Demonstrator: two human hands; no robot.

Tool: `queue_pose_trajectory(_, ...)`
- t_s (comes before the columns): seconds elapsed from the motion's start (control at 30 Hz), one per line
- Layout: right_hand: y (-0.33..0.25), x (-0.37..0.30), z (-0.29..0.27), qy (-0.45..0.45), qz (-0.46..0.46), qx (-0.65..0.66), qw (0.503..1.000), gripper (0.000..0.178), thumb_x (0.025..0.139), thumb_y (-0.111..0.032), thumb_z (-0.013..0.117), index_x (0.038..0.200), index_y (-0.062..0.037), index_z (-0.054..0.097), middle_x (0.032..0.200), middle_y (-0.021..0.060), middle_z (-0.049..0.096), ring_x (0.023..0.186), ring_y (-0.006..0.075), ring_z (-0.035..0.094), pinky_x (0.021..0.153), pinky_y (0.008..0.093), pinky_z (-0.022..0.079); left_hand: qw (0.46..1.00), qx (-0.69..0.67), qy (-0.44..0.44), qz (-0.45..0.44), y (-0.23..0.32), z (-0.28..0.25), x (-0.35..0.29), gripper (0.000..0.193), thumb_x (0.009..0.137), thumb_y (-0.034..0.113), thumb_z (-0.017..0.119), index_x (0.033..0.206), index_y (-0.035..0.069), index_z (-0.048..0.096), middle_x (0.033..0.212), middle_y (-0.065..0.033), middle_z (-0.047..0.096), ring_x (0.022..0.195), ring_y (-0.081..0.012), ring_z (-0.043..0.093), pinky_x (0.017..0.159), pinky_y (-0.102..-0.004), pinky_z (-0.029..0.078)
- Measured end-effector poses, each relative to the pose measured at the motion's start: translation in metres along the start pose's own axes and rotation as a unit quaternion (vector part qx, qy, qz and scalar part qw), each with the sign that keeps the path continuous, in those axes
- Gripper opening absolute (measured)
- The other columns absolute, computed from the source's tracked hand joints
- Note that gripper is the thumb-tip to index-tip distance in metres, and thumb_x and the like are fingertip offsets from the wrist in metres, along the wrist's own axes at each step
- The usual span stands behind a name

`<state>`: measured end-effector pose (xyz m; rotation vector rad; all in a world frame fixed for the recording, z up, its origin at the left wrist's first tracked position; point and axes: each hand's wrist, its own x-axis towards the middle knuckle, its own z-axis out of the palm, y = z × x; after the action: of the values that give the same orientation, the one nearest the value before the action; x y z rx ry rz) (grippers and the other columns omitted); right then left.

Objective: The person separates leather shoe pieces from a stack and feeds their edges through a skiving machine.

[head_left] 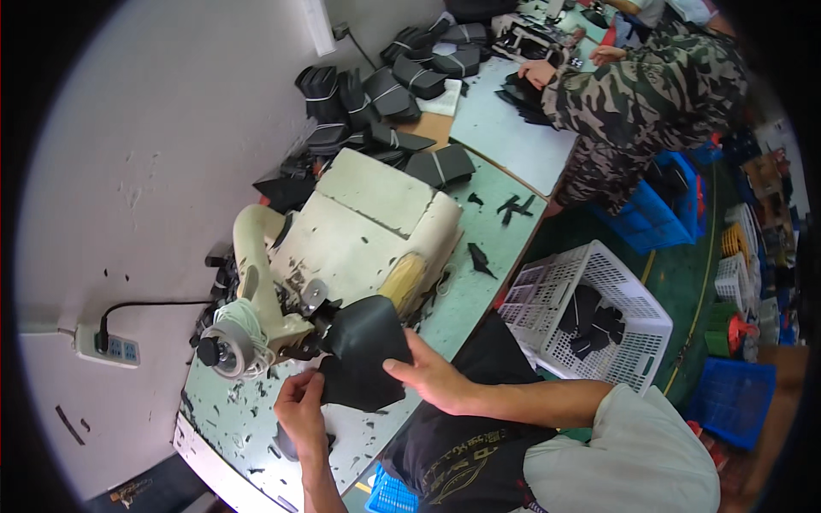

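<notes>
A flat black sheet piece point(366, 352), which looks like leather, is held up in front of the cream bench machine point(376, 205). My right hand point(434, 376) grips its right edge, thumb on top and the other fingers underneath. At the lower left edge, my left hand point(299, 406) pinches the piece between thumb and fingers. The piece's far left edge lies close to the machine's small working head point(310, 344); whether they touch, I cannot tell. Part of the head is hidden behind the piece.
Banded black stacks point(393, 94) line the wall. Black scraps point(479, 259) litter the green tabletop point(500, 235). A white basket point(590, 342) holding black pieces stands right of the table. Beyond, a co-worker in camouflage point(641, 94) handles black pieces near a blue crate point(654, 214). A power strip point(111, 346) hangs left.
</notes>
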<state>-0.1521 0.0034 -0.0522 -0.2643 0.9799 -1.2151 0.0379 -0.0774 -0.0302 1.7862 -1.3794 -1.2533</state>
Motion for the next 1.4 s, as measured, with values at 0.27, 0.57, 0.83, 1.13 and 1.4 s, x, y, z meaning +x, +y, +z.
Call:
queue_pose_trajectory(0.27,-0.003,-0.003,-0.018,0.001,-0.069,-0.009,0.998,0.058,0.093,-0.009,0.053,0.144,-0.0008,0.026,0.133,0.0085,0.045,0.120,0.0138,0.042,0.104,0.0290,0.034,0.998,-0.054,-0.030,0.011,0.007,0.026,-0.001,0.022,0.088,0.011,0.064,0.098,-0.008,0.066,0.078,-0.0070,0.066,0.070,-0.0104,0.060,0.064,-0.0230,0.048)
queue_pose_trajectory(0.57,0.026,-0.051,-0.017,-0.134,-0.126,-0.411,0.893,0.073,0.091,-0.023,0.059,0.147,-0.0013,0.017,0.125,0.0228,0.042,0.117,0.0337,0.043,0.102,0.0393,0.034,0.979,-0.170,-0.110,-0.013,-0.004,0.015,-0.104,0.058,0.081,0.010,0.068,0.130,-0.009,0.045,0.118,-0.0196,0.057,0.104,-0.0268,0.058,0.090,-0.0380,0.046)
queue_pose_trajectory(0.83,0.021,-0.060,-0.018,-0.416,-0.036,-0.491,0.765,0.050,0.085,-0.038,0.065,0.124,-0.0085,0.057,0.115,0.0303,0.057,0.105,0.0327,0.059,0.089,0.0442,0.045,0.908,-0.025,-0.404,-0.105,-0.064,-0.032,-0.142,0.061,0.081,0.007,0.070,0.135,-0.004,0.043,0.114,-0.0128,0.057,0.102,-0.0202,0.056,0.086,-0.0297,0.047)
queue_pose_trajectory(1.13,0.021,-0.042,-0.005,-0.280,-0.046,-0.347,0.894,0.043,0.095,-0.037,0.052,0.113,0.0019,0.051,0.103,0.0224,0.060,0.097,0.0301,0.059,0.083,0.0394,0.045,0.972,-0.148,-0.149,-0.104,-0.030,-0.038,-0.079,0.044,0.088,0.014,0.063,0.127,-0.003,0.050,0.108,-0.0146,0.061,0.092,-0.0232,0.059,0.083,-0.0334,0.047)
queue_pose_trajectory(1.4,0.041,-0.009,0.038,-0.077,0.106,0.003,0.991,0.032,0.099,-0.019,0.050,0.126,-0.0008,0.048,0.112,0.0057,0.060,0.100,0.0106,0.057,0.088,0.0272,0.047,0.963,0.192,-0.187,0.028,0.041,-0.014,0.018,0.029,0.081,0.024,0.071,0.094,-0.002,0.069,0.076,-0.0078,0.067,0.070,-0.0120,0.059,0.065,-0.0257,0.047)
